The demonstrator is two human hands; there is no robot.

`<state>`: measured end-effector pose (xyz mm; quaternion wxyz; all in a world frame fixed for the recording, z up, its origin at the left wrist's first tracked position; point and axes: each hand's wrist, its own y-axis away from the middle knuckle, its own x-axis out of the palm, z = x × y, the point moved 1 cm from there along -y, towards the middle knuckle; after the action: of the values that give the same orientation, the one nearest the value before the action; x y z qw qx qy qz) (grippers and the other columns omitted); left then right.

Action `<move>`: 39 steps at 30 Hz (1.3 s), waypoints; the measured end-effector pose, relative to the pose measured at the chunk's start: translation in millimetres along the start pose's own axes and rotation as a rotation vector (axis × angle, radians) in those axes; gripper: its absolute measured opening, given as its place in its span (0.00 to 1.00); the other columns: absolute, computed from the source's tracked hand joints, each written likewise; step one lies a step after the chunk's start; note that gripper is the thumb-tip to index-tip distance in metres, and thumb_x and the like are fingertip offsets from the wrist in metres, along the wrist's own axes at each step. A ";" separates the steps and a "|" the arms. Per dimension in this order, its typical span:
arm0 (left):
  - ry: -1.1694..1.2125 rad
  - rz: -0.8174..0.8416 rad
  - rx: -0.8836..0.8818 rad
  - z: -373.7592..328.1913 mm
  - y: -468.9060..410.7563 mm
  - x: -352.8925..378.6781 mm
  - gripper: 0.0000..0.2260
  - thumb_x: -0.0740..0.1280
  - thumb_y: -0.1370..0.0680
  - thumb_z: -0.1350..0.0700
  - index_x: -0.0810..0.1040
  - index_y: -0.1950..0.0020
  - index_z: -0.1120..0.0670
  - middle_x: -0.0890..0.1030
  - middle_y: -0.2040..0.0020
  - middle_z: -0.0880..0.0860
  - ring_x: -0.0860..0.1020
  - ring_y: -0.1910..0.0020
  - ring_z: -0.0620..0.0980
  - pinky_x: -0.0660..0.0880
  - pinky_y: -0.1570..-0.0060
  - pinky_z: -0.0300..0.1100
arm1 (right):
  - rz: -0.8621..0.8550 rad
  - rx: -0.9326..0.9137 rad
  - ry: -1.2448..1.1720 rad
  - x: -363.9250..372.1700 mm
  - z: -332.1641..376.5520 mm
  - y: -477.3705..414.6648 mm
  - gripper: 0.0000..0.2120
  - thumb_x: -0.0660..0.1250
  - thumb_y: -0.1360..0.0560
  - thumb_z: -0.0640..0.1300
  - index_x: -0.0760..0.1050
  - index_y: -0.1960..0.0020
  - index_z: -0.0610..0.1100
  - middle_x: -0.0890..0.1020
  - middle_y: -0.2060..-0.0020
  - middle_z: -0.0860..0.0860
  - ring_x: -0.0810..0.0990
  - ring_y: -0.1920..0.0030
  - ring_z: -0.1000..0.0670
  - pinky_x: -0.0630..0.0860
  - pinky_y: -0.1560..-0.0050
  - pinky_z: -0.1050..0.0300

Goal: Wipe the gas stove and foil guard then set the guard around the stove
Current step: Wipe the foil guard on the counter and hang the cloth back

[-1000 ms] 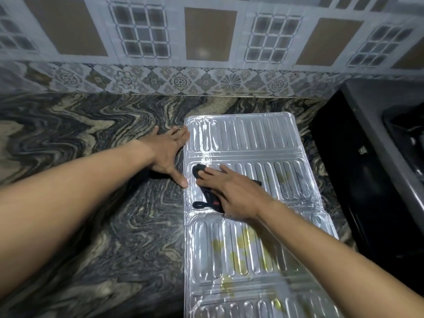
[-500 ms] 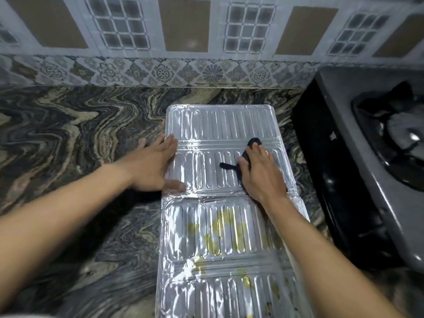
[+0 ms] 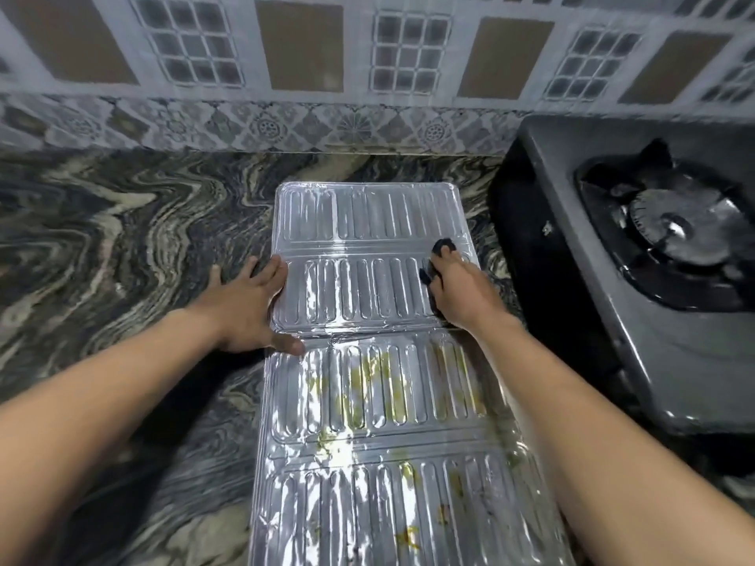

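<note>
A ribbed silver foil guard (image 3: 367, 386) lies flat on the marbled counter, running from near the wall toward me. Yellow stains speckle its nearer panels; the two far panels look clean. My right hand (image 3: 463, 294) presses a dark cloth (image 3: 442, 246) onto the right edge of the second panel; most of the cloth is hidden under the palm. My left hand (image 3: 249, 306) lies flat with fingers spread on the guard's left edge, thumb on the fold. The grey gas stove (image 3: 637, 304) stands to the right, its black burner (image 3: 678, 230) showing.
The dark marbled counter (image 3: 122, 247) stretches away to the left of the guard. A patterned tiled wall (image 3: 367, 75) closes the back. A narrow dark gap separates the guard's right edge from the stove's side.
My right hand has slid the cloth from the middle of the second panel across to its right edge. The left hand stays on the left edge. The view has shifted right, showing more stove.
</note>
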<state>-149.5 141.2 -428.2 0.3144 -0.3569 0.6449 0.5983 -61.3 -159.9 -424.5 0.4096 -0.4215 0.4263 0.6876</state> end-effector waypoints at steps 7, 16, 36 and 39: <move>-0.008 0.002 0.002 -3.1 4.2 -3.4 0.64 0.62 0.42 0.19 0.34 0.20 0.49 0.33 0.21 0.45 0.37 0.21 0.54 0.39 0.27 0.68 | 0.143 0.043 0.024 -33.9 8.6 39.6 0.15 0.63 0.22 0.40 0.78 0.36 0.43 0.81 0.41 0.42 0.78 0.42 0.39 0.74 0.48 0.54; -0.009 -0.010 0.024 2.2 6.2 -3.8 0.67 0.57 0.49 0.17 0.36 0.20 0.48 0.35 0.20 0.44 0.39 0.20 0.53 0.41 0.27 0.68 | -0.110 -0.048 -0.134 41.2 31.9 123.4 0.24 0.59 0.20 0.37 0.67 0.25 0.45 0.67 0.24 0.49 0.64 0.24 0.49 0.56 0.27 0.59; -0.144 0.018 0.115 20.9 -4.3 -17.0 0.55 0.69 0.35 0.27 0.43 0.19 0.46 0.39 0.19 0.45 0.43 0.20 0.55 0.50 0.25 0.65 | 0.071 -0.501 -0.122 75.6 135.9 110.3 0.31 0.59 0.26 0.34 0.65 0.25 0.50 0.67 0.24 0.52 0.62 0.23 0.51 0.57 0.22 0.49; -0.134 0.021 0.120 22.2 -5.3 -14.9 0.55 0.69 0.34 0.28 0.43 0.19 0.47 0.38 0.19 0.45 0.42 0.20 0.56 0.49 0.25 0.65 | 0.107 -0.579 -0.071 87.5 141.6 129.8 0.30 0.60 0.27 0.37 0.65 0.24 0.47 0.67 0.24 0.51 0.62 0.24 0.51 0.55 0.22 0.52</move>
<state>-137.4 164.4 -420.6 0.3713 -0.2898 0.6608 0.5844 -240.8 -49.2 -434.7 0.2503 -0.4736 0.2196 0.8154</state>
